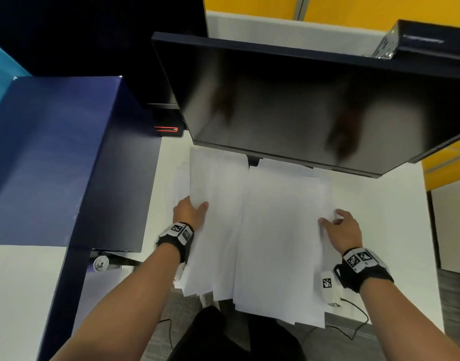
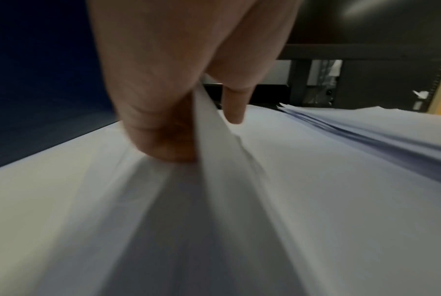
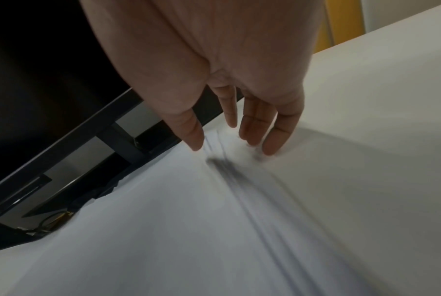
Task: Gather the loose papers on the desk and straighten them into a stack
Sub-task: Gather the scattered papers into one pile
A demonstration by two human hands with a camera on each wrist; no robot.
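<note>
Two overlapping piles of loose white paper sheets [image 1: 262, 230] are spread on the white desk [image 1: 395, 204], below the tilted black monitor [image 1: 301, 105], near edges overhanging the desk. The left pile's outer edge is gripped by the left hand [image 1: 189, 211], thumb on top, fingers curled underneath. The right pile's edge is touched by the right hand [image 1: 342, 227], fingers nearly straight, nothing clasped.
</note>
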